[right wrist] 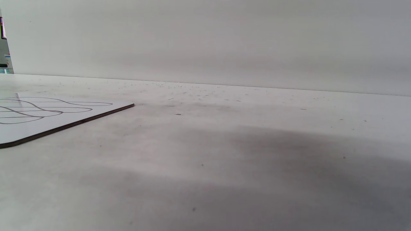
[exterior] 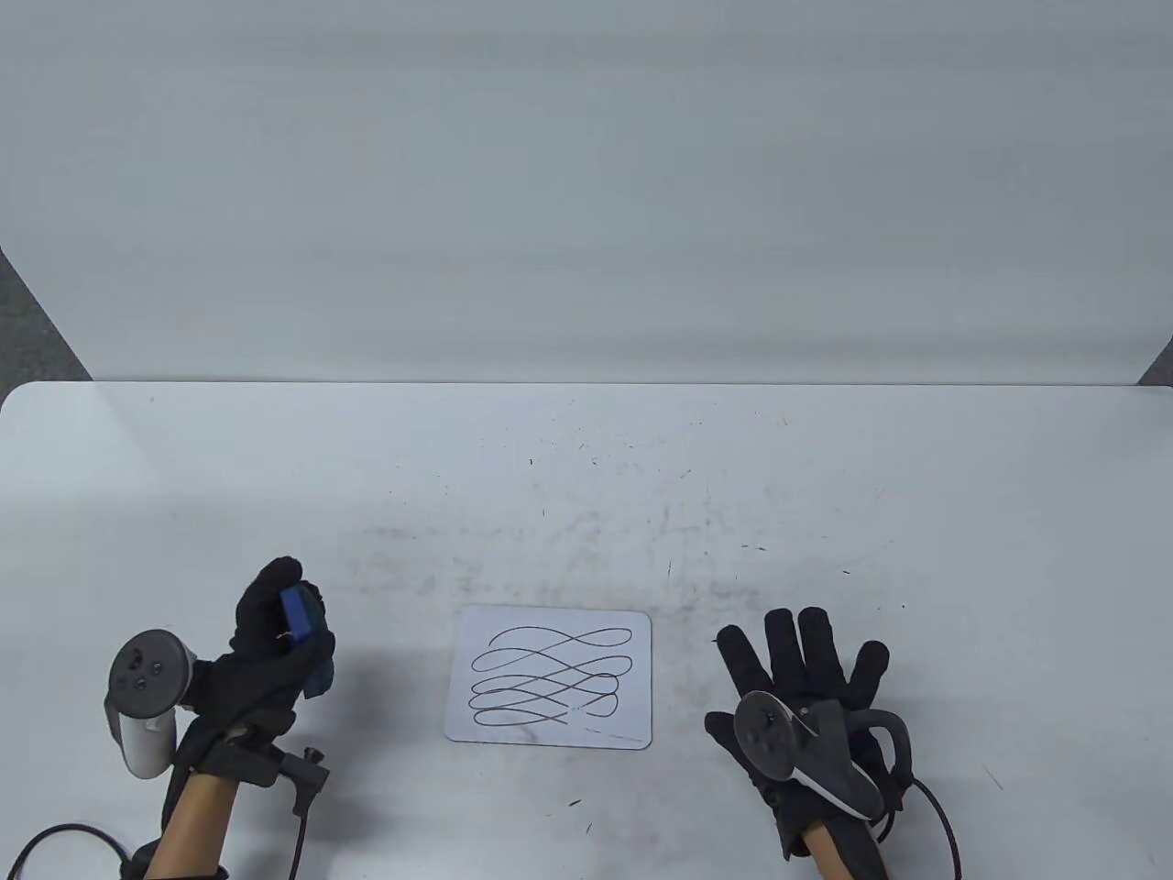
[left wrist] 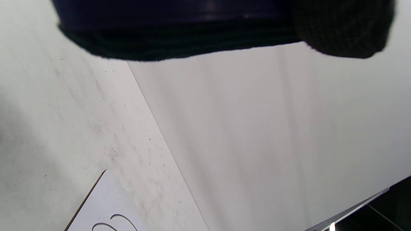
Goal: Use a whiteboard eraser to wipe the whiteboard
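Observation:
A small white whiteboard (exterior: pixel 550 676) with looping black scribbles lies flat on the table near the front middle. Its corner shows in the left wrist view (left wrist: pixel 106 205) and its edge in the right wrist view (right wrist: pixel 48 118). My left hand (exterior: pixel 275 642) is to the left of the board and grips a blue whiteboard eraser (exterior: pixel 297 616), held above the table; the eraser's dark felt fills the top of the left wrist view (left wrist: pixel 179 35). My right hand (exterior: pixel 802 674) rests flat on the table to the right of the board, fingers spread and empty.
The white table (exterior: pixel 586 477) is smudged and speckled with dark marks behind the board. A plain white wall (exterior: pixel 586 183) stands along the table's far edge. Cables (exterior: pixel 944 825) trail from both wrists at the front edge.

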